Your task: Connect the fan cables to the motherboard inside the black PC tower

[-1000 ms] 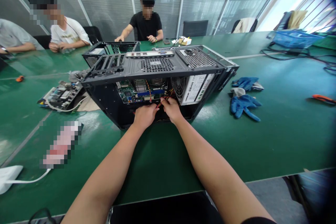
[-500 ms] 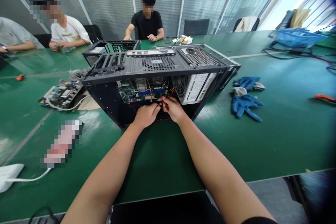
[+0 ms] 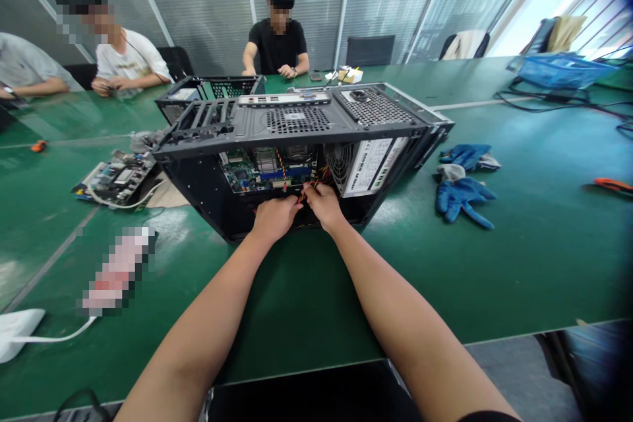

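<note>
A black computer case [image 3: 198, 175] lies in front of me with its open side facing me. Inside are a green motherboard [image 3: 242, 175] and a power supply [image 3: 370, 168] with a white label and a fan. My left hand [image 3: 277, 216] reaches into the opening, its thumb and fingers closed on a bundle of red, yellow and black power cables [image 3: 301, 198]. Close beside it, my right hand [image 3: 322, 204] pinches the same cables nearer the power supply. The fingertips of both hands are partly hidden, and so are the cable ends.
Another open case [image 3: 217, 86] stands behind. Loose circuit boards [image 3: 119, 175] lie left, near a phone [image 3: 119, 270] on a white cable. Blue gloves [image 3: 459, 194], an orange-handled tool [image 3: 613, 186] and a blue basket [image 3: 564, 71] are at right. Several people sit across the table.
My right hand has shifted slightly left and turned, its fingers now further over the cables. The left hand stays almost in place. The person opposite has moved one hand slightly.
</note>
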